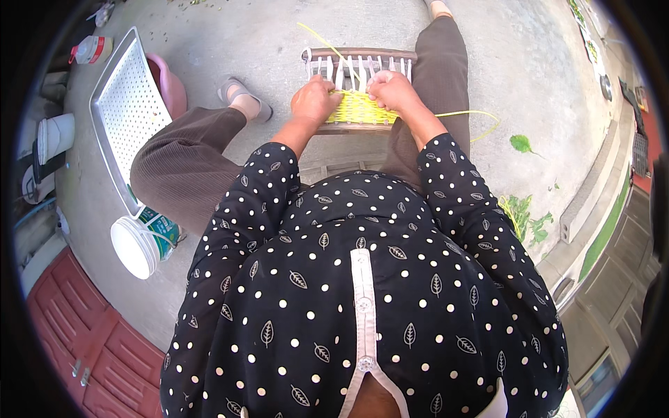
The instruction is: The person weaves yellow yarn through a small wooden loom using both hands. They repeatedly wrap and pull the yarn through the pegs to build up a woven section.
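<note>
A small wooden frame (pixel 360 53) sits between my legs, with pale fabric strips (pixel 330 68) running across it. Bright yellow woven cord (pixel 363 111) fills the part nearer my body. My left hand (pixel 315 99) rests at the left of the weave, its thumb and fingers on the upper edge of the yellow cord. My right hand (pixel 389 90) has its fingers pinched together at the upper right of the weave; whatever lies between them is hidden. One loose yellow cord end (pixel 319 37) sticks up past the far rail, and another length (pixel 483 113) loops out right, over my leg.
At the left stand a perforated metal tray (pixel 128 99), a pink basin (pixel 170 86), a white-lidded bucket (pixel 135 248) and a plastic container with a red cap (pixel 93 50). A green leaf (pixel 521 143) and a leafy bunch (pixel 528 222) lie on the concrete at the right, near a step (pixel 590 183).
</note>
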Available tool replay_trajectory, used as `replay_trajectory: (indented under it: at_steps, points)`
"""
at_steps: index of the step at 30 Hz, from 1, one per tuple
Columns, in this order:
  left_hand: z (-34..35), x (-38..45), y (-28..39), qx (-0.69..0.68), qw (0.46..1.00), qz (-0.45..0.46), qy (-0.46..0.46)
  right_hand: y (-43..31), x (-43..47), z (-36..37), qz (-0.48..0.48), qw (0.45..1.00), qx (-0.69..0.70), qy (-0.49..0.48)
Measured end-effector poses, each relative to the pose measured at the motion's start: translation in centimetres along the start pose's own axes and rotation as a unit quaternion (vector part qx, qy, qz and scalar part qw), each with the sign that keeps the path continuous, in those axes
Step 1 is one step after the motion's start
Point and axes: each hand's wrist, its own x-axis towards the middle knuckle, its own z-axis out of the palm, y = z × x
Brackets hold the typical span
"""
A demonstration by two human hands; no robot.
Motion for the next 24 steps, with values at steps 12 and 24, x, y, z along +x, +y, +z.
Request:
replay_trajectory:
  at_steps: [12, 24]
  points:
    - [-1.2, -0.5, 0.1, 0.001, 1.0, 0.003, -0.03, -0.6, -5.7, 0.3, 0.033, 0.986, 0.161, 0.02]
    - [-1.9, 1.2, 2.3, -0.007, 0.992, -0.098, -0.084, -1.1, -5.5, 0.0, -0.037, 0.961, 0.256, 0.094]
